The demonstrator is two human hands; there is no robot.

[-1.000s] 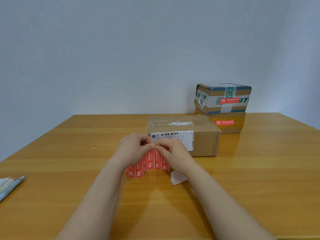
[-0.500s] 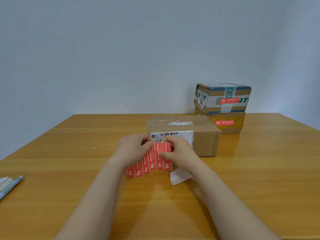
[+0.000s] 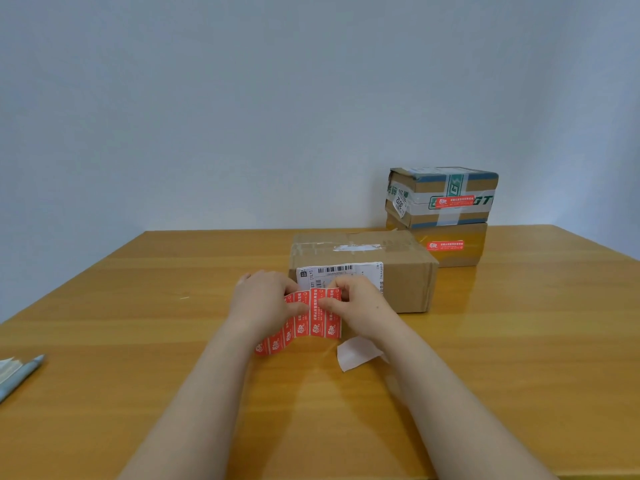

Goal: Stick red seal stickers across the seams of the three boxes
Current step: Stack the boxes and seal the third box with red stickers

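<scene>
A curled sheet of red seal stickers (image 3: 304,323) stands on edge just in front of a brown cardboard box (image 3: 405,275) with a white barcode label and clear tape on its top seam. My left hand (image 3: 263,303) pinches the sheet from the left. My right hand (image 3: 360,306) pinches it from the right, thumb on the stickers near the top. Behind, at the right, two more boxes are stacked: a taped upper box (image 3: 415,188) and a lower box (image 3: 471,251), each bearing a red sticker.
A white scrap of backing paper (image 3: 356,353) lies on the wooden table (image 3: 519,341) under my right wrist. A pale blue pen (image 3: 20,375) and some paper lie at the left edge. A plain wall rises behind the table.
The sticker sheet has been raised and turned more upright between my hands, showing more of its red face. My right thumb has shifted onto the stickers. The boxes have not moved.
</scene>
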